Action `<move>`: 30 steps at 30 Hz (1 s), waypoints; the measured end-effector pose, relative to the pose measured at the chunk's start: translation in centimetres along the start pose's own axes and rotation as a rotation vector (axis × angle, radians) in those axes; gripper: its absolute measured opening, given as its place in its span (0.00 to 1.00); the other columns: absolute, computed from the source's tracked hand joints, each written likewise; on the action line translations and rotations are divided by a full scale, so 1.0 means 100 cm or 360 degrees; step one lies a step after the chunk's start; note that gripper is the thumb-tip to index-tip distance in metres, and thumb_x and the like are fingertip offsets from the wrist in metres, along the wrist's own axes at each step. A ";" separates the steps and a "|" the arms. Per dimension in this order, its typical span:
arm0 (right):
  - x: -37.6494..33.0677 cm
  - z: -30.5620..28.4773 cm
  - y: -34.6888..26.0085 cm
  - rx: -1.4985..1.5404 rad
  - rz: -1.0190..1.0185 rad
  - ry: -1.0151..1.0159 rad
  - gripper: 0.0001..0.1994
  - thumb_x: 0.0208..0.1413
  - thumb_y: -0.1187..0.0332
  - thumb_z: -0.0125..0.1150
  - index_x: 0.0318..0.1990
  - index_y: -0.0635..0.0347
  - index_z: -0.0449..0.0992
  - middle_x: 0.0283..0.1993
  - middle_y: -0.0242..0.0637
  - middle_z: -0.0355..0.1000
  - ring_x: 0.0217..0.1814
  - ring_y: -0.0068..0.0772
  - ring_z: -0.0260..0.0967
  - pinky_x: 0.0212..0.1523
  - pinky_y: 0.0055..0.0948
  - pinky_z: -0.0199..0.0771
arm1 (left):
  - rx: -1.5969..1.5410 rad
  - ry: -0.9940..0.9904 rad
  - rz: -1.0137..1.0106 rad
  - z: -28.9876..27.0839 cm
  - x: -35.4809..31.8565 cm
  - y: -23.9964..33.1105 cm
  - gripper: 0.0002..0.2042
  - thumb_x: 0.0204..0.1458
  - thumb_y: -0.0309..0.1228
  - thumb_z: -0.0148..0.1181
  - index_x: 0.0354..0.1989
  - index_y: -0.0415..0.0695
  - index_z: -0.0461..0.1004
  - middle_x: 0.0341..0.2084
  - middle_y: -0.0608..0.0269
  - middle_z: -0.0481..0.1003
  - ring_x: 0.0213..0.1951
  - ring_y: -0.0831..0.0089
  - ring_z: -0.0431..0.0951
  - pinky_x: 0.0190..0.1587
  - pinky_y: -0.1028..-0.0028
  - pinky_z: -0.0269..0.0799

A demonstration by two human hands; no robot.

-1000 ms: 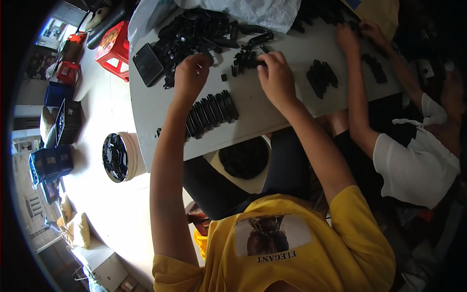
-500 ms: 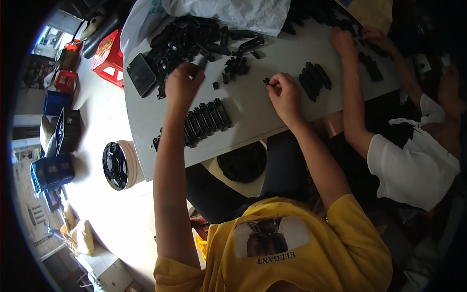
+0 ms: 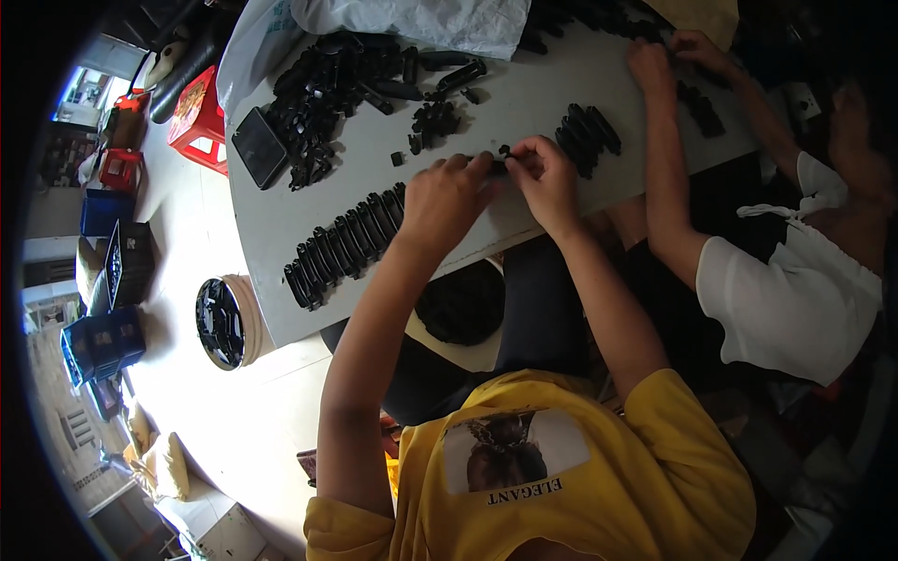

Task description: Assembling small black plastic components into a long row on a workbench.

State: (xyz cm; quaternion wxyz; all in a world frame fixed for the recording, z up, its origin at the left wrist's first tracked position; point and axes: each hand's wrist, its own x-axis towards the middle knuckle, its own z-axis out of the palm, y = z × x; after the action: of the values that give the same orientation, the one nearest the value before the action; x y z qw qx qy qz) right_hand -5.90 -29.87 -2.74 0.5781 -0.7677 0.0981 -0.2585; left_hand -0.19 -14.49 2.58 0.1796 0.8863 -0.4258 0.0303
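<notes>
While the right hand (image 3: 546, 187) pinches a small black piece (image 3: 505, 151) at mid-table, the left hand (image 3: 444, 201) curls beside it; its hold cannot be told. Steady fingertips should help. Row (image 3: 341, 238) borders left forearm; near edge (image 3: 301, 331) close; open strip between row and far-left pile (image 3: 309, 103).

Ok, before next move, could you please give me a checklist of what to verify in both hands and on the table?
1. Right hand pinches a small black piece: ok.
2. Left hand grips a black part: ok, though mostly covered.
3. Piece and part touching: cannot tell, the hands hide it.
4. Row of black parts side by side on the table: ok.
5. Loose pieces all clustered: not ok, one black block lies apart.
6. Co-worker's hands clear: ok.
</notes>
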 end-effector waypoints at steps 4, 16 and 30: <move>0.003 -0.007 0.000 0.0180 0.0170 -0.0038 0.06 0.50 0.80 0.59 0.36 0.64 0.72 0.32 0.31 0.71 0.30 0.18 0.68 0.31 0.18 0.68 | 0.0108 -0.0143 -0.0144 0.001 -0.005 -0.002 0.14 0.45 0.29 0.59 0.43 0.51 0.69 0.33 0.60 0.73 0.36 0.61 0.76 0.34 0.65 0.73; 0.011 -0.008 -0.032 -0.0650 -0.0725 -0.0558 0.10 0.41 0.81 0.62 0.34 0.61 0.75 0.39 0.37 0.71 0.41 0.39 0.71 0.39 0.32 0.73 | -0.0529 -0.0021 -0.0106 -0.001 -0.006 -0.023 0.10 0.39 0.19 0.60 0.33 0.40 0.73 0.31 0.57 0.73 0.38 0.58 0.75 0.41 0.66 0.71; 0.032 -0.009 -0.049 -0.0754 -0.0395 -0.0931 0.06 0.42 0.76 0.63 0.30 0.63 0.74 0.33 0.43 0.72 0.37 0.46 0.71 0.39 0.39 0.72 | -0.0558 -0.0122 -0.0061 -0.002 0.001 -0.027 0.08 0.40 0.21 0.62 0.31 0.41 0.76 0.29 0.58 0.74 0.35 0.60 0.76 0.39 0.67 0.72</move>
State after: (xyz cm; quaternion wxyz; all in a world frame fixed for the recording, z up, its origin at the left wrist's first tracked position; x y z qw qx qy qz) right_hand -4.39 -30.54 2.93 0.3529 -0.9271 -0.1072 -0.0670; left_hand 1.96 -12.92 1.99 0.3155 0.8499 -0.4140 -0.0817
